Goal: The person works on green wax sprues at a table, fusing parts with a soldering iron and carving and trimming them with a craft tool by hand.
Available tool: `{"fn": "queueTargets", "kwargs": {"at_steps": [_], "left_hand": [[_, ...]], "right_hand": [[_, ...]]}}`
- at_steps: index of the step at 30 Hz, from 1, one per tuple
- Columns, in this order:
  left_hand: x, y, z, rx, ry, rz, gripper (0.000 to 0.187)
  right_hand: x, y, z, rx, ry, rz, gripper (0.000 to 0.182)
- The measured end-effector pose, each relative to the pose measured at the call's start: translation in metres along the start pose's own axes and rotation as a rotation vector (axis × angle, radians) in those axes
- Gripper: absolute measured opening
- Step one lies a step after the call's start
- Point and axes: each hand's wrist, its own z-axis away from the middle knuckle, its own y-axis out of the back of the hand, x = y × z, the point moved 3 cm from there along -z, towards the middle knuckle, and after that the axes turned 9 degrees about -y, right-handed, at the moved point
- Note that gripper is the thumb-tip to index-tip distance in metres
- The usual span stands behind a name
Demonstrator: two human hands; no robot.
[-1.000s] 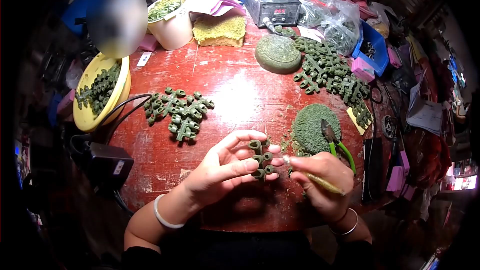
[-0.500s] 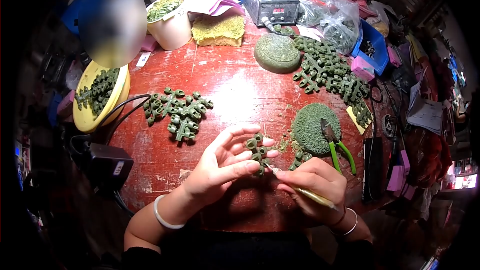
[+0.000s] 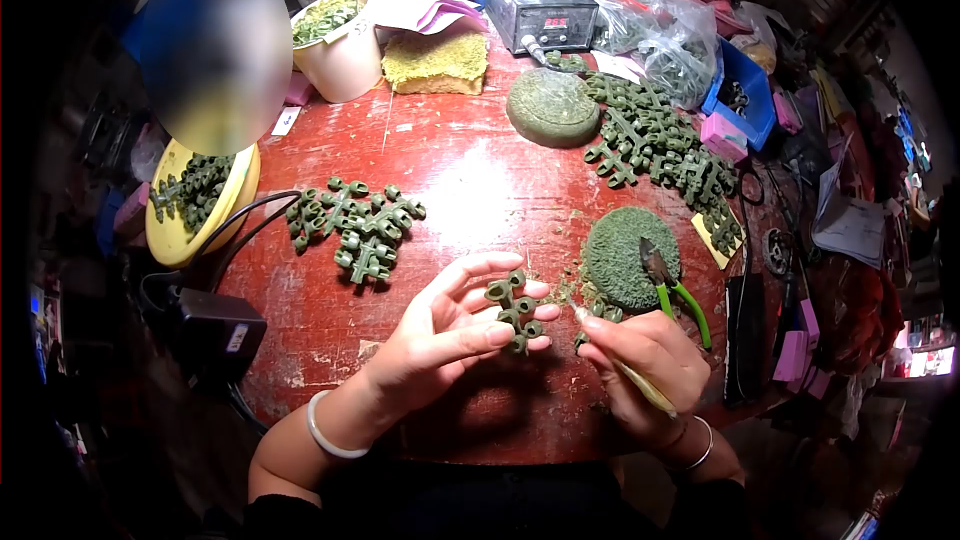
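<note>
Above the near edge of the table (image 3: 470,155), toward its middle, the person's left hand (image 3: 455,325) grips a green branched piece (image 3: 516,310) between the thumb and the fingers, which are partly spread behind it. The piece's long axis runs roughly from the far edge toward the near edge, its far end leaning slightly left; short, hollow, cup-like stubs stick out along both sides.

The right hand (image 3: 650,370) is closed around a slender tool (image 3: 645,388), whose pale tip points toward the far left edge, near the green branched piece but apart from it. Another green part (image 3: 605,312) lies just beyond the right hand, partly hidden by it.

Toward the right edge, green-handled pliers (image 3: 690,312) rest partly on a round green pad (image 3: 625,258), their dark jaws pointing away from the near edge. A cluster of similar pieces (image 3: 365,230) lies toward the left edge, near a yellow basin (image 3: 240,185). A larger pile (image 3: 655,140) spreads toward the far right corner, beside a round block (image 3: 553,108).
</note>
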Motion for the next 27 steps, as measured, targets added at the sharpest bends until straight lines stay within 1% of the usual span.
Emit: {"fn": "queueTargets", "kwargs": {"at_steps": [1, 3, 5, 6, 7, 8, 9, 12, 13, 15, 16, 17, 19, 21, 23, 24, 25, 27], "left_hand": [[0.0, 0.0, 0.0, 0.0, -0.001, 0.0, 0.064], [0.0, 0.001, 0.0, 0.013, -0.026, -0.039, 0.064], [0.0, -0.002, 0.0, 0.046, -0.019, -0.063, 0.067], [0.001, -0.002, 0.0, 0.078, -0.015, -0.084, 0.071], [0.001, -0.001, 0.0, 0.078, -0.016, -0.084, 0.071], [0.0, 0.001, 0.0, 0.05, -0.006, -0.03, 0.067], [0.0, 0.001, 0.0, 0.022, 0.005, 0.023, 0.064], [-0.001, 0.002, -0.001, 0.012, 0.022, 0.012, 0.065], [0.0, 0.0, -0.001, 0.011, 0.024, 0.011, 0.065], [0.0, -0.004, 0.0, 0.041, 0.071, -0.052, 0.073], [-0.002, -0.004, 0.001, 0.016, 0.062, -0.013, 0.074], [-0.004, -0.002, 0.001, 0.015, 0.061, -0.013, 0.074], [-0.007, 0.001, 0.002, -0.086, 0.09, -0.16, 0.073], [-0.007, 0.0, 0.003, -0.132, 0.122, -0.132, 0.071], [-0.006, -0.006, 0.006, -0.158, 0.211, -0.031, 0.07], [-0.001, -0.01, 0.006, -0.142, 0.216, -0.09, 0.067], [0.003, -0.009, 0.006, -0.149, 0.21, -0.093, 0.067], [0.031, -0.001, 0.003, -0.084, -0.368, -1.193, 0.064]], "right_hand": [[0.0, -0.001, 0.0, -0.001, 0.001, 0.0, 0.034], [-0.001, -0.008, 0.002, -0.142, 0.055, -0.183, 0.035], [-0.003, -0.01, 0.001, -0.162, 0.062, -0.158, 0.035], [-0.002, -0.009, 0.001, -0.111, 0.054, -0.096, 0.035], [-0.002, -0.009, 0.001, -0.062, 0.048, -0.034, 0.035], [-0.002, -0.008, 0.001, -0.061, 0.049, -0.034, 0.035], [-0.001, -0.008, 0.001, -0.095, 0.032, -0.074, 0.035], [-0.001, -0.006, -0.001, -0.2, -0.006, -0.158, 0.035], [-0.001, -0.006, -0.001, -0.199, -0.007, -0.157, 0.035], [-0.002, -0.003, -0.003, -0.053, 0.009, -0.027, 0.036], [-0.002, 0.001, -0.004, -0.071, -0.043, -0.096, 0.036], [0.0, 0.0, -0.004, -0.071, -0.042, -0.095, 0.036], [0.006, -0.005, -0.001, -0.161, -0.059, -0.275, 0.036], [0.004, -0.003, -0.006, -0.186, -0.055, -0.255, 0.034], [0.005, 0.003, -0.008, -0.036, -0.051, -0.058, 0.031], [0.008, 0.006, -0.007, 0.015, -0.099, -0.06, 0.028], [0.007, 0.006, -0.007, 0.02, -0.092, -0.057, 0.028], [0.006, 0.005, -0.007, 0.045, -0.158, -0.121, 0.028]]}}
